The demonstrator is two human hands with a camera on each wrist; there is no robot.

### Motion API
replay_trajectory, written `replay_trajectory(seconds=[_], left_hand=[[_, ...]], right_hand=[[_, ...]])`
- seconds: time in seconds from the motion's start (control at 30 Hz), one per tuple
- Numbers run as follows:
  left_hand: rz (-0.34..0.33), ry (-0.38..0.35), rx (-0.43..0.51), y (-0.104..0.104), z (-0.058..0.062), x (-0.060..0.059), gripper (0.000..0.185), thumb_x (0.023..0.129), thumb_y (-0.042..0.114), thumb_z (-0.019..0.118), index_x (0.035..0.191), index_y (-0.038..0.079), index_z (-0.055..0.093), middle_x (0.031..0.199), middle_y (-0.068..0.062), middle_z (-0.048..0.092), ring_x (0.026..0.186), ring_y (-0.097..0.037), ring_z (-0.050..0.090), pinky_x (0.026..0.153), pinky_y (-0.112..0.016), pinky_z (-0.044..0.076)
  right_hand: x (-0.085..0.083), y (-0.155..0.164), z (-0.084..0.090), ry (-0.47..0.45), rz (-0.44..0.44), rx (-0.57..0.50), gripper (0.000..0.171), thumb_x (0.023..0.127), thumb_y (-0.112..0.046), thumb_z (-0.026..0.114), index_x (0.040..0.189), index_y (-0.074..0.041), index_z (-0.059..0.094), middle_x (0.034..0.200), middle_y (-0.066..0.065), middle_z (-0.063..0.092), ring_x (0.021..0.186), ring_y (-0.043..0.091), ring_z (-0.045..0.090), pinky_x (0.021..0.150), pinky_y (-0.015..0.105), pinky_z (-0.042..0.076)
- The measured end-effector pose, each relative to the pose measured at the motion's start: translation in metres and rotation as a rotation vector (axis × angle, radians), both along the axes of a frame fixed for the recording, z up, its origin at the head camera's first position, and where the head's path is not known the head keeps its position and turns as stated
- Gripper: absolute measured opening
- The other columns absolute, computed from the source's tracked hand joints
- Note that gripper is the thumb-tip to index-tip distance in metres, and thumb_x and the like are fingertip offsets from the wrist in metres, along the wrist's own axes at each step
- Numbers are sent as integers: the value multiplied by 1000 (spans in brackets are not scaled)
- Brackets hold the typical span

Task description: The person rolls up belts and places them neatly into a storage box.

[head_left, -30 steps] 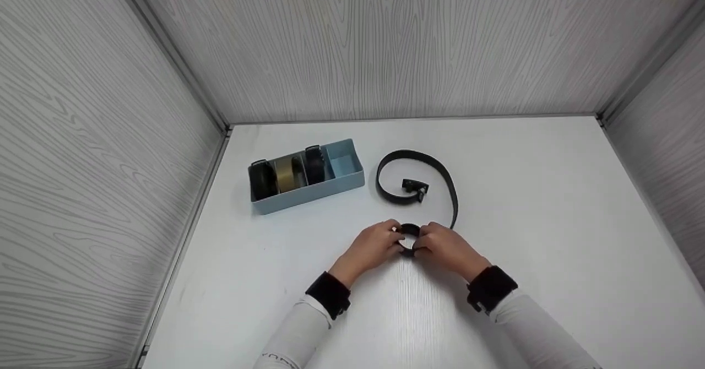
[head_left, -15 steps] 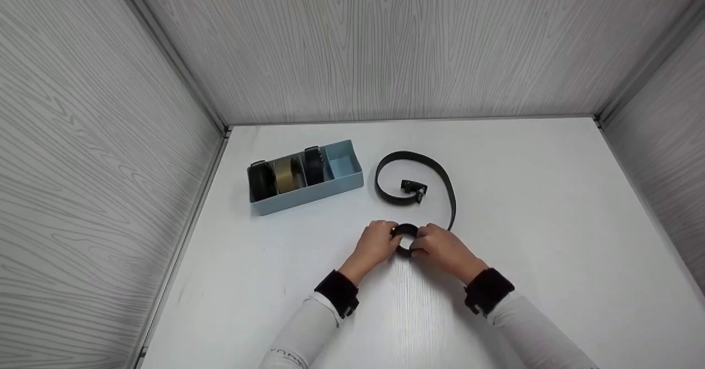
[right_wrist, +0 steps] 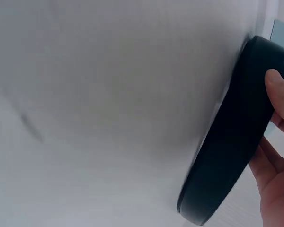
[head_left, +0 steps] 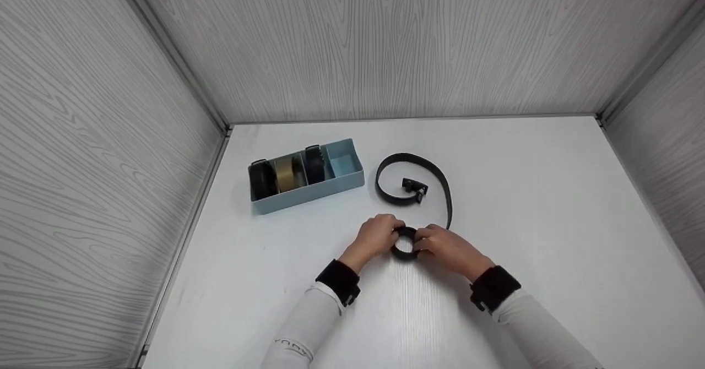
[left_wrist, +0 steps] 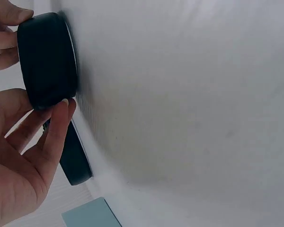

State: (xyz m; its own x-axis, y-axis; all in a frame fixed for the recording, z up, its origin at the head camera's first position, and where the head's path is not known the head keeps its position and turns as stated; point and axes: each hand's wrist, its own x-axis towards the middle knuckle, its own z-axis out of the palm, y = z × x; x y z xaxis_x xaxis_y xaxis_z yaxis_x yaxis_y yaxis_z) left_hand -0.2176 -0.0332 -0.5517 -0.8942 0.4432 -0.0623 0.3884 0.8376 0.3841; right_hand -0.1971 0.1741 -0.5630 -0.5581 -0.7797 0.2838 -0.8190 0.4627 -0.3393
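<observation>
A black belt (head_left: 405, 256) stands on edge on the white table, its near end wound into a small ring. The left hand (head_left: 377, 235) holds the ring's left side; in the left wrist view its fingertips (left_wrist: 62, 106) lie at the roll's lower edge. The right hand (head_left: 449, 249) pinches the strap at the ring's right side, with the thumb (right_wrist: 276, 85) on the outer face in the right wrist view. From there the loose strap (head_left: 438, 173) curves away behind the hands, ending at a dark metal buckle (head_left: 414, 186).
A light blue divided box (head_left: 311, 194) stands at the back left. In it are a black rolled belt (head_left: 262, 180), a tan rolled belt (head_left: 285, 174) and a dark rolled belt (head_left: 314, 165). Grey wood-grain walls (head_left: 385, 44) enclose the table's back and sides.
The left hand has shifted its hold around the ring, now farther up its left side. The loose strap's right side has drawn slightly inward. The right hand stays nearly in place.
</observation>
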Motion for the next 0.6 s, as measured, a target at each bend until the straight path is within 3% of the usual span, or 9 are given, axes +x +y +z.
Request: replay_trajectory(seconds=[0.07,0.3,0.4,0.53,0.6], left_hand=[[4,18,-16,2,0,1,11,87,8,65,92,15,72,86,-2,65,81,-24,64,67,-41,49],[143,29,4,9,-2,10,4,85,8,68,83,5,68,83,-11,68,76,-29,67,64,-41,51],[120,21,0,10,-1,8,4,84,3,66,80,5,68,83,-10,68,75,-28,67,63,-39,51],[35,29,-78,7,1,5,9,84,4,65,83,11,70,83,-5,67,76,-25,65,62,-38,50],[0,45,-105,6,1,3,11,85,6,66,86,15,72,83,-3,65,77,-24,65,62,-39,50]], right_hand=[[2,-4,0,37,-19,3,10,78,-4,78,86,-9,76,90,1,62,81,21,56,70,32,48],[6,-10,-2,103,-97,7,10,74,-13,82,81,-13,74,82,0,59,70,23,50,60,34,45],[6,-9,0,56,-67,11,12,76,-12,82,87,-13,77,91,1,62,76,23,54,65,34,48],[5,-4,3,-66,5,-22,19,75,-7,82,93,-9,77,106,6,63,92,22,61,78,35,51],[4,-3,3,-93,28,-37,20,74,-4,82,93,-8,77,106,7,64,95,20,62,80,34,50]])
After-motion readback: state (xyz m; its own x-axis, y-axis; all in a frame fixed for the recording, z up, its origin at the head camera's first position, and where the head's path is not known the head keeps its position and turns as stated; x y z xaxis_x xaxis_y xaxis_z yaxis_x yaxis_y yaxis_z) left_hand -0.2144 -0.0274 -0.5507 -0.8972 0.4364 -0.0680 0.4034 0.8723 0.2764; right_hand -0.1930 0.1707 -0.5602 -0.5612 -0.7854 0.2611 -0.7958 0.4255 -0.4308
